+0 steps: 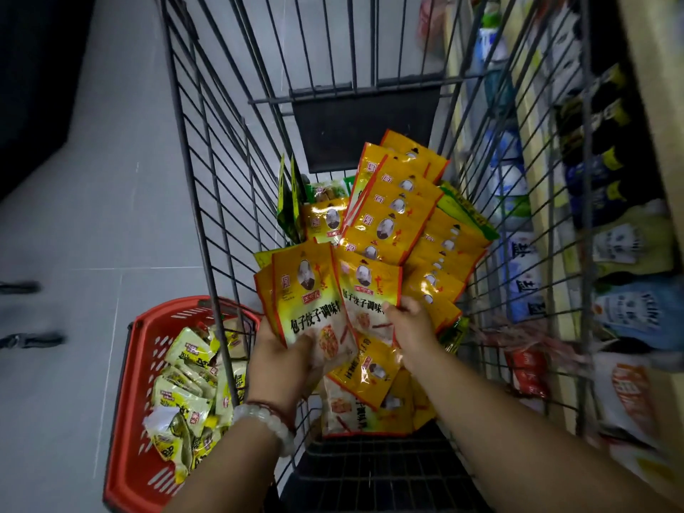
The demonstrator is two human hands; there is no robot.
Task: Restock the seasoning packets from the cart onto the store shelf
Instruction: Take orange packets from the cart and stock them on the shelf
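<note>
Inside the wire shopping cart (207, 187) lies a heap of yellow-orange seasoning packets (399, 212), with several green packets (290, 201) behind them. My left hand (285, 359), with a bead bracelet at the wrist, grips a fanned stack of yellow packets (307, 290) from below, thumb on the front one. My right hand (411, 327) holds the lower right edge of another yellow packet (370, 286) beside that stack. More packets (364, 405) lie under both hands. The store shelf (547, 201) runs along the cart's right side.
A red plastic basket (127, 394) filled with pale yellow-green snack packs stands on the grey tiled floor left of the cart. The shelf on the right carries blue-white bags, dark packets and red-white packs, blurred through the cart wires. A dark fixture fills the upper left corner.
</note>
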